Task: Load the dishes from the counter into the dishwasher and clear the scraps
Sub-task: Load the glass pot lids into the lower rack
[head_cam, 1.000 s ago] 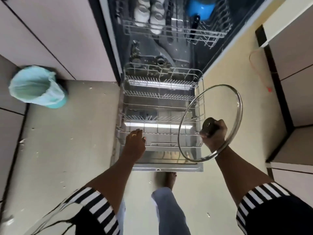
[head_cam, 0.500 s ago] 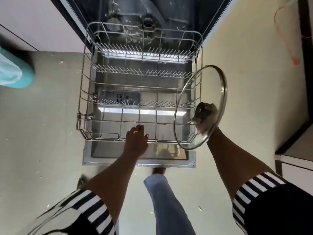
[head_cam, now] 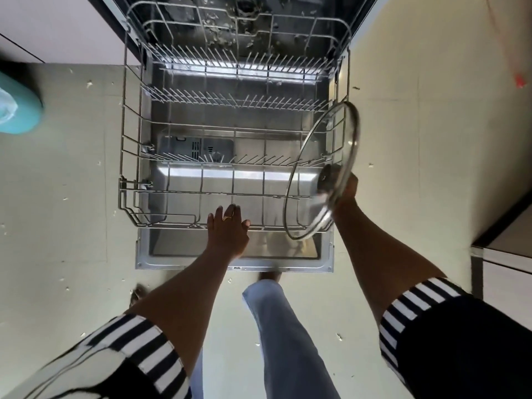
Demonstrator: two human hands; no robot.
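The dishwasher's lower wire rack [head_cam: 135,194] is pulled out over the open steel door [head_cam: 184,260] and holds no dishes. My right hand [head_cam: 347,191] grips the dark knob of a round glass lid [head_cam: 342,131] with a metal rim. The lid is tilted nearly on edge over the rack's right side, its lower rim close to the rack's front right corner. My left hand [head_cam: 229,230] rests at the rack's front rail near the middle, fingers spread, a ring on one finger.
A teal bin [head_cam: 17,110] with a plastic liner stands on the floor at the left edge. White cabinets [head_cam: 57,27] flank the dishwasher, and a counter corner [head_cam: 501,243] juts in at the right. Crumbs dot the pale floor. My leg and foot stand below the door.
The view has moved closer and lower over the rack. My right hand has brought the lid down and turned it more on edge at the rack's right side. My left hand stays at the front rail.
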